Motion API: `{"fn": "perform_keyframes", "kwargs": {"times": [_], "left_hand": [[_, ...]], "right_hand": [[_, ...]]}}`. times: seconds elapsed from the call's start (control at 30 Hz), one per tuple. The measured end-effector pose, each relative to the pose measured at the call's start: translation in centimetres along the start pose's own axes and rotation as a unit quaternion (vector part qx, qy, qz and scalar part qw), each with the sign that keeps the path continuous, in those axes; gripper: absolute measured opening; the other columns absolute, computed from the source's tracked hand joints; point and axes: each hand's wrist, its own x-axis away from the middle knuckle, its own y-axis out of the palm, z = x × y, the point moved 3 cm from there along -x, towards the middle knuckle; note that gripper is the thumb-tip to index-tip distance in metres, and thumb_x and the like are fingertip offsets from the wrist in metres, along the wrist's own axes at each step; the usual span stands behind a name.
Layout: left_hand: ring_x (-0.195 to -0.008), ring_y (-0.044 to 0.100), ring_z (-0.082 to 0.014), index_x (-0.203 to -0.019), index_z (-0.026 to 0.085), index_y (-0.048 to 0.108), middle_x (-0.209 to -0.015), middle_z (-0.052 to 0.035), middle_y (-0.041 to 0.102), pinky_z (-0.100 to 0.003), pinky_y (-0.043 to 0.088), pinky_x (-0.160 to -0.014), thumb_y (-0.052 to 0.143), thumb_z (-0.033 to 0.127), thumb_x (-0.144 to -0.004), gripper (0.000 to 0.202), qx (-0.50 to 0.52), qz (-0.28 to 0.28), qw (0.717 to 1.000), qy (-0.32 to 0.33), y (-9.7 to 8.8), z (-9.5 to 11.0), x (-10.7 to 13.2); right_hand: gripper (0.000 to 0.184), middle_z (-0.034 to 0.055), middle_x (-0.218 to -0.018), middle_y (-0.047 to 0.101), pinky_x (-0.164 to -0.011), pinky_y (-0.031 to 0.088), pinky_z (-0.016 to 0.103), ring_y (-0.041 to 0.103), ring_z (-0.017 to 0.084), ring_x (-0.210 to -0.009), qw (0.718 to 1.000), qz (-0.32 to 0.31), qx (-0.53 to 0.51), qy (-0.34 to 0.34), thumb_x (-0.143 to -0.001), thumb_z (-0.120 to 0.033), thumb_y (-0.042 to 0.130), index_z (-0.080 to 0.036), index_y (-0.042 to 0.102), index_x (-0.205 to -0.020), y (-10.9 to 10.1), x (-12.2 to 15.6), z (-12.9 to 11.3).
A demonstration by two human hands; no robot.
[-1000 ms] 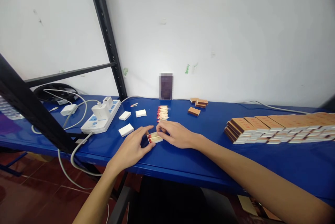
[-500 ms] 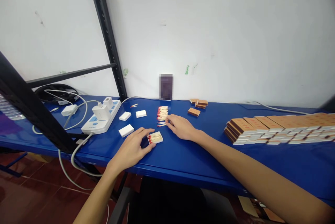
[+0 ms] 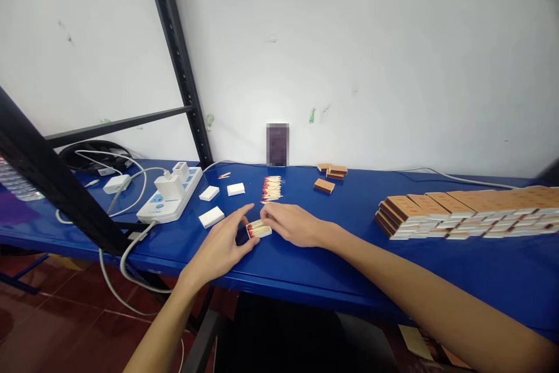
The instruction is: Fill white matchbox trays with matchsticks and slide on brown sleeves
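Note:
A small white tray (image 3: 261,234) from a matchbox lies on the blue table near its front edge, holding red-tipped matches. My left hand (image 3: 222,243) curves around the tray's left side, fingers apart. Its thumb rests at the near edge, while the index finger is raised off the far side. Over the tray's right end, my right hand (image 3: 292,224) is pinched on matches, mostly hidden by the fingers. Just beyond lies a row of loose matches (image 3: 271,188), red heads to the left.
White trays (image 3: 211,217) lie to the left, near two loose matches (image 3: 224,176). Brown matchbox covers (image 3: 324,185) sit behind to the right. Stacked matchboxes (image 3: 463,210) line the right side. A power strip (image 3: 168,201) with cables and a black shelf post (image 3: 186,70) stand left.
My right hand has come from the match row toward me to the tray, bringing matches from the row's near end. My left index finger has lifted from the tray.

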Motion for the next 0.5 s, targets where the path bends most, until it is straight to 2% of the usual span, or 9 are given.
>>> {"fn": "perform_keyframes", "kwargs": {"times": [0.07,0.13,0.23,0.33,0.5], "left_hand": [[-0.087,0.058,-0.0186,-0.144,0.025,0.035,-0.112,-0.003,0.061,-0.032,0.049,-0.08,0.057,0.038,-0.091,0.059,-0.001,-0.001,1.0,0.001,0.0,0.1,0.0],[-0.088,0.058,-0.0187,-0.142,0.026,0.039,-0.112,-0.0029,0.061,-0.032,0.049,-0.08,0.057,0.037,-0.09,0.056,-0.004,0.001,1.0,0.006,-0.2,0.3,0.0],[-0.088,0.059,-0.0192,-0.139,0.028,0.044,-0.112,-0.0029,0.061,-0.032,0.049,-0.08,0.057,0.036,-0.09,0.051,-0.008,-0.001,1.0,0.012,-0.3,0.5,0.0],[-0.089,0.058,-0.0198,-0.138,0.029,0.047,-0.112,-0.0032,0.061,-0.033,0.049,-0.08,0.057,0.037,-0.09,0.049,-0.01,-0.001,1.0,0.013,-0.4,0.6,0.1],[-0.087,0.058,-0.0197,-0.135,0.028,0.049,-0.107,-0.0028,0.062,-0.033,0.048,-0.08,0.056,0.036,-0.091,0.045,-0.005,-0.004,1.0,0.013,-0.3,0.6,0.0]], "right_hand": [[0.015,0.0008,-0.083,0.06,-0.065,0.036,0.026,0.053,0.014,-0.07,1.0,-0.017,0.002,0.003,-0.099,-0.027,0.036,-0.022,0.048,-0.093,0.2,-0.1,-0.4],[0.016,0.0008,-0.083,0.061,-0.064,0.035,0.026,0.053,0.015,-0.069,1.0,-0.003,0.003,0.028,-0.1,-0.029,0.034,-0.022,0.048,-0.095,0.1,-0.1,0.0],[0.019,0.0027,-0.09,0.064,-0.065,0.033,0.026,0.056,0.016,-0.074,0.995,0.035,0.021,0.091,-0.101,-0.031,0.032,-0.022,0.049,-0.101,-0.1,-0.3,1.8],[0.016,0.0041,-0.095,0.065,-0.065,0.032,0.026,0.057,0.016,-0.077,0.985,0.049,0.065,0.153,-0.099,-0.029,0.038,-0.022,0.051,-0.104,-0.2,-0.4,3.6],[0.016,0.0024,-0.089,0.065,-0.061,0.03,0.025,0.057,0.014,-0.074,0.987,0.023,0.076,0.136,-0.098,-0.031,0.042,-0.022,0.055,-0.098,-0.1,-0.6,4.0]]}}
